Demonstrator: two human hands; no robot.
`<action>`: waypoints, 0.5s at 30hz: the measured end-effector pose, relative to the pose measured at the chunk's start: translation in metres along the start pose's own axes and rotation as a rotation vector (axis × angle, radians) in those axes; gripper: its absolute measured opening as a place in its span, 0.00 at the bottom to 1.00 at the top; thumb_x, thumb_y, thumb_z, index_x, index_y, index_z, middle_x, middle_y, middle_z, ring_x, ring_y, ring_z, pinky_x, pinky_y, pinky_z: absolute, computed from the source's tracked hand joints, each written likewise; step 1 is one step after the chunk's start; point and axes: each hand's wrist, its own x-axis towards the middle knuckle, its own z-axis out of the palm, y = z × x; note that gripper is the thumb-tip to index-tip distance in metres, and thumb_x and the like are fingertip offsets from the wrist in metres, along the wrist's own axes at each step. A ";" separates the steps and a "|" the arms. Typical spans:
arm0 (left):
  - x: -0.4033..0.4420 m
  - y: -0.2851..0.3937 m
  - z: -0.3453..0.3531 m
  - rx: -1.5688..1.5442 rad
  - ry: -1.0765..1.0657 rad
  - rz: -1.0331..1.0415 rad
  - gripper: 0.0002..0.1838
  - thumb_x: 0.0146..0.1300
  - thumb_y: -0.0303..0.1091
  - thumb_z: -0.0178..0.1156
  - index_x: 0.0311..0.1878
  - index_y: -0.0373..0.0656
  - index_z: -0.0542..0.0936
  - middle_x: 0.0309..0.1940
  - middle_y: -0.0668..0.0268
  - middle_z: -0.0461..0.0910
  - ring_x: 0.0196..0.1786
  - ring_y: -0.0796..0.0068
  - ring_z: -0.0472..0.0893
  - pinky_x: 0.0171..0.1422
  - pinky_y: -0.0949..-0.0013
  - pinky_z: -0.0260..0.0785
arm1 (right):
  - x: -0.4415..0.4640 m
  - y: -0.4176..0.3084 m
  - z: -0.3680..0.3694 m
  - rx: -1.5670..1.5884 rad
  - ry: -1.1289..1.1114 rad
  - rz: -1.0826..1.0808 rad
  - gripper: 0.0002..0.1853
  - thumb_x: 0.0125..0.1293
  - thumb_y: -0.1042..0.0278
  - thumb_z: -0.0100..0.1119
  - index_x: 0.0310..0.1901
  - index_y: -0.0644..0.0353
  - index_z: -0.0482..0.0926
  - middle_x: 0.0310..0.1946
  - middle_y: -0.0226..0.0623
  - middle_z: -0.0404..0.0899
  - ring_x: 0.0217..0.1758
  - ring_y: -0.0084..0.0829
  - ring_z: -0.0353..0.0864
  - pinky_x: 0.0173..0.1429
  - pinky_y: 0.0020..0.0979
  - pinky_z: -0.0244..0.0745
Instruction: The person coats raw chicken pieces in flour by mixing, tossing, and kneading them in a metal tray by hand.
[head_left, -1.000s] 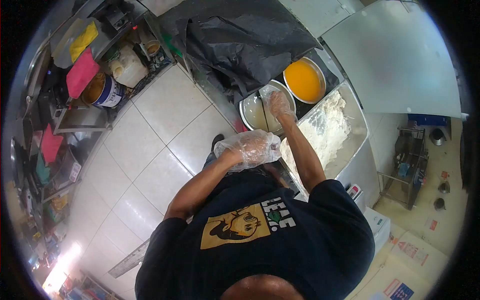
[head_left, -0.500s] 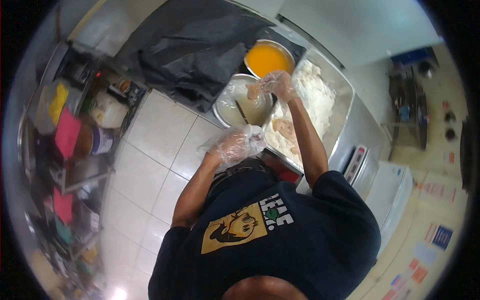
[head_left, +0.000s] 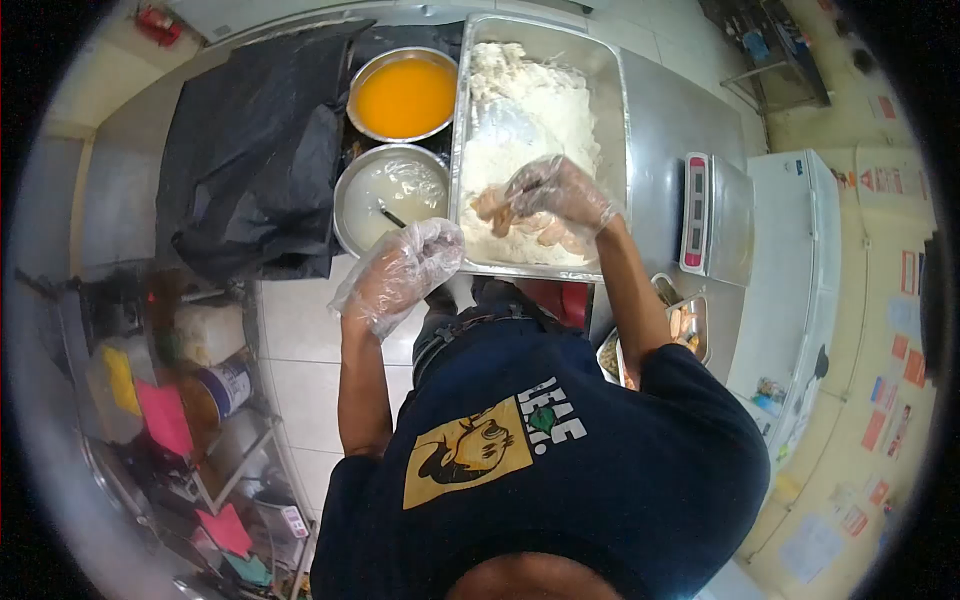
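Observation:
My right hand (head_left: 562,192), in a clear plastic glove, is closed on a strip of raw meat (head_left: 494,210) that looks like chicken, low over a metal tray (head_left: 612,150) of white flour (head_left: 535,140). More pale meat pieces (head_left: 555,235) lie at the tray's near end, just below the hand. Also gloved, my left hand (head_left: 408,268) has its fingers curled together beside the tray's near left corner; whether anything is inside them is hidden. Close to it, a metal bowl (head_left: 345,215) holds cloudy liquid and a dark-handled utensil (head_left: 392,216).
Behind that bowl stands another bowl (head_left: 353,118) of orange liquid. Black plastic sheeting (head_left: 250,150) covers the counter at left. A scale (head_left: 697,212) sits right of the tray, with small food containers (head_left: 690,325) below it. Cluttered shelving (head_left: 230,440) stands at lower left.
My right hand has moved from beside the two bowls to over the tray's near end, carrying the meat strip. My left hand stays by the near bowl. The view has turned.

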 end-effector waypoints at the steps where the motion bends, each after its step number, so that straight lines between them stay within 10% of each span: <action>1: 0.004 0.005 0.002 0.024 0.012 0.006 0.10 0.61 0.27 0.58 0.46 0.38 0.77 0.38 0.70 0.77 0.42 0.82 0.74 0.49 0.76 0.68 | -0.001 0.014 -0.006 0.007 0.014 -0.001 0.09 0.49 0.80 0.62 0.35 0.63 0.82 0.31 0.36 0.82 0.34 0.28 0.81 0.40 0.28 0.77; 4: 0.020 0.006 0.002 0.067 -0.021 0.017 0.10 0.62 0.28 0.57 0.46 0.37 0.77 0.37 0.70 0.77 0.41 0.82 0.74 0.49 0.75 0.67 | 0.001 0.080 -0.046 -0.834 -0.007 0.022 0.12 0.52 0.75 0.60 0.39 0.51 0.84 0.40 0.37 0.83 0.42 0.36 0.81 0.49 0.33 0.75; 12: 0.053 0.016 0.012 0.028 -0.042 -0.116 0.12 0.63 0.32 0.57 0.47 0.38 0.76 0.37 0.70 0.76 0.42 0.81 0.74 0.47 0.75 0.67 | 0.165 0.160 -0.193 -0.983 0.712 -0.047 0.08 0.53 0.69 0.58 0.34 0.56 0.84 0.31 0.42 0.83 0.36 0.39 0.83 0.41 0.36 0.77; 15: 0.058 0.030 0.018 0.062 0.013 -0.181 0.13 0.62 0.31 0.58 0.48 0.38 0.76 0.38 0.70 0.77 0.42 0.80 0.74 0.47 0.75 0.67 | 0.221 0.168 -0.191 -0.936 0.888 0.302 0.10 0.57 0.67 0.51 0.37 0.59 0.81 0.36 0.49 0.81 0.40 0.46 0.81 0.45 0.41 0.76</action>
